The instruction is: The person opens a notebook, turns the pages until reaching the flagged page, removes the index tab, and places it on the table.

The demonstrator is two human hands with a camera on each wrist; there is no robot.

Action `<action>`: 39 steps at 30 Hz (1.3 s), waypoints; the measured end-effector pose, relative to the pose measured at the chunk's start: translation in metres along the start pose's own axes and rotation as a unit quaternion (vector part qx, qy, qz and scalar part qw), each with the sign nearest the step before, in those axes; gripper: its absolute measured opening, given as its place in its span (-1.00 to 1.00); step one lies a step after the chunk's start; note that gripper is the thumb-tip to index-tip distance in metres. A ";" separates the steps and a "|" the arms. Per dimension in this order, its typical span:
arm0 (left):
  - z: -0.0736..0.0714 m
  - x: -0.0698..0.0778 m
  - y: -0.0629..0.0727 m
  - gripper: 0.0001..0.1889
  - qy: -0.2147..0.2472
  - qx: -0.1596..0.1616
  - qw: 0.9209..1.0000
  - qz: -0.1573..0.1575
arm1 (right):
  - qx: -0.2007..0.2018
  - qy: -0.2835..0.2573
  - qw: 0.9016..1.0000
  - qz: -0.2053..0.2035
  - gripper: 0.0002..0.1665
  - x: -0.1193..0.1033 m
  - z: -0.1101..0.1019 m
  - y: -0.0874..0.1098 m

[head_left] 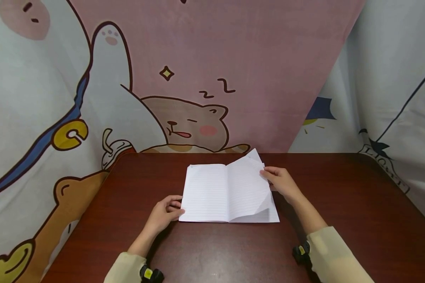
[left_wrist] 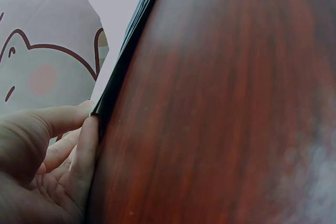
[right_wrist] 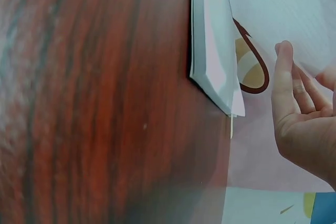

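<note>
An open lined notebook (head_left: 205, 192) lies on the table, its left page flat. My left hand (head_left: 163, 214) pinches the notebook's lower left edge between thumb and fingers; the left wrist view shows the thumb and a finger (left_wrist: 86, 140) meeting at the dark-covered corner. On the other side, my right hand (head_left: 283, 182) holds the outer edge of a right-hand page (head_left: 248, 188). That page is raised and bowed, its far corner pointing up and its near corner curling above the sheets below. In the right wrist view, the fingers (right_wrist: 284, 72) overlap the lifted page.
The dark red-brown wooden table (head_left: 212, 251) extends around the notebook. A cartoon-printed cloth (head_left: 269, 78) hangs behind the table's far edge and along both sides. Both sleeved wrists carry small black devices (head_left: 151, 274).
</note>
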State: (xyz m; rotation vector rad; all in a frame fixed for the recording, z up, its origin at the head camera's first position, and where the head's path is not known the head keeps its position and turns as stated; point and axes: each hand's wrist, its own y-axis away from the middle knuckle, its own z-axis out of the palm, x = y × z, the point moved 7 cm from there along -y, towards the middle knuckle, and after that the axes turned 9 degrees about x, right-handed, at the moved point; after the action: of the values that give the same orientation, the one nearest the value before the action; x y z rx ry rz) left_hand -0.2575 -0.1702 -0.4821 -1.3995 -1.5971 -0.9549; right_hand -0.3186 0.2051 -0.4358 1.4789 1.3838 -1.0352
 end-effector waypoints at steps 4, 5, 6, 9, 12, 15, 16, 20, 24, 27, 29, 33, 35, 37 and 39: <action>0.000 0.000 0.001 -0.57 0.001 0.000 1.000 -0.001 | -0.005 -0.013 1.000 0.004 -0.38 -0.002 0.002 0.003; -0.001 0.000 0.001 -0.57 0.001 0.000 1.000 0.000 | -0.006 -0.015 1.000 0.004 -0.37 -0.002 0.002 0.003; -0.001 0.000 0.001 -0.57 0.001 0.000 1.000 0.000 | -0.008 -0.017 1.000 0.004 -0.37 -0.003 0.003 0.003; 0.000 0.000 0.000 -0.57 0.002 -0.001 1.000 0.000 | -0.011 -0.023 1.000 0.008 -0.34 -0.002 0.004 0.004; 0.000 0.000 0.000 -0.57 0.003 -0.001 1.000 -0.001 | -0.013 -0.028 0.999 0.011 -0.31 -0.002 0.006 0.004; 0.000 0.000 0.001 -0.57 0.005 0.001 1.000 -0.002 | -0.011 -0.043 0.999 0.019 -0.30 -0.002 0.008 0.005; 0.000 0.000 0.001 -0.57 0.005 0.001 1.000 -0.002 | -0.012 -0.049 0.999 0.021 -0.29 -0.002 0.009 0.005; 0.000 0.000 0.001 -0.57 0.004 0.001 1.000 -0.003 | -0.015 -0.067 0.997 0.030 -0.27 -0.002 0.011 0.006; 0.000 -0.001 0.000 -0.57 0.004 -0.001 1.000 -0.002 | -0.021 -0.075 0.996 0.033 -0.23 -0.003 0.014 0.007; 0.001 -0.002 -0.002 -0.57 0.007 -0.002 1.000 0.000 | -0.028 -0.084 0.995 0.034 -0.22 -0.006 0.018 0.008; 0.001 -0.003 -0.002 -0.57 0.011 -0.003 1.000 0.002 | -0.033 -0.086 0.995 0.034 -0.22 -0.007 0.021 0.009; 0.001 -0.003 -0.002 -0.57 0.012 -0.002 1.000 0.001 | -0.039 -0.086 0.995 0.034 -0.23 -0.008 0.028 0.009; 0.001 -0.003 -0.002 -0.57 0.009 0.000 1.000 0.004 | -0.042 -0.082 0.995 0.033 -0.22 -0.009 0.031 0.009; 0.001 -0.004 -0.003 -0.57 0.009 0.002 1.000 0.003 | -0.046 -0.082 0.995 0.031 -0.24 -0.010 0.035 0.010; 0.001 -0.004 -0.003 -0.57 0.009 0.001 1.000 0.004 | -0.052 -0.083 0.995 0.031 -0.25 -0.010 0.039 0.010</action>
State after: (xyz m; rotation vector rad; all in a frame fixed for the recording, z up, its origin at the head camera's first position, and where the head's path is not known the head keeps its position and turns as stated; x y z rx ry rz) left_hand -0.2599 -0.1707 -0.4862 -1.3912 -1.5776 -0.9583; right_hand -0.3101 0.1647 -0.4379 1.3215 1.2478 -1.0085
